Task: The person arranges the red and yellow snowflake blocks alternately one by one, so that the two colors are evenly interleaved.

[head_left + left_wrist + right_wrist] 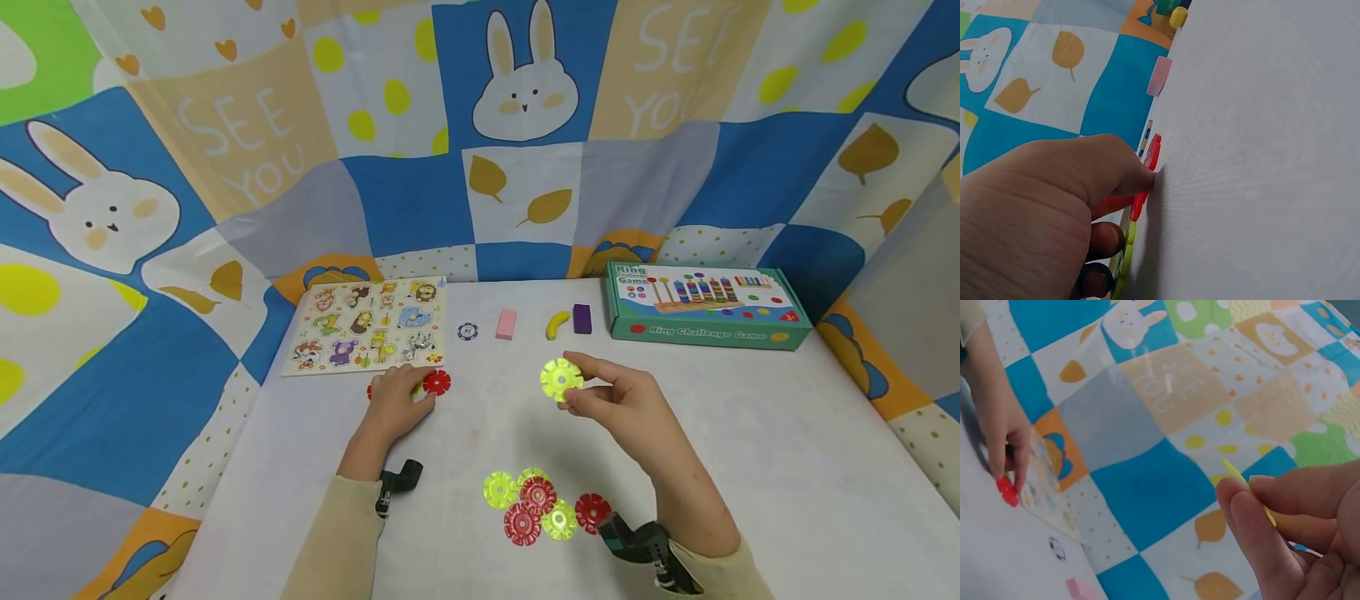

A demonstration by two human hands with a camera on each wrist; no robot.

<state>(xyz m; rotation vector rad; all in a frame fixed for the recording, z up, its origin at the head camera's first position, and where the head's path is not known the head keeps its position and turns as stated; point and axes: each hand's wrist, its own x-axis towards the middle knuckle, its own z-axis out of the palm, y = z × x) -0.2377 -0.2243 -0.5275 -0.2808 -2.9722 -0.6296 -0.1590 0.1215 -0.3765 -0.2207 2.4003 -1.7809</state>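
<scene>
My right hand pinches a yellow-green notched plastic disc between thumb and fingers, raised above the table. From the right wrist view the same disc appears edge-on between the fingertips. Low on the table by the animal board, my left hand has its thumb and a finger about a red notched disc. The left wrist view shows the thumb on the edge of the red disc, with a yellow-green disc beside it in line. The hand partly hides these discs.
Several red and yellow-green discs lie in a loose group nearer me. An animal picture board, a poker chip, a pink block, a toy banana, a purple block and a green game box stand along the back.
</scene>
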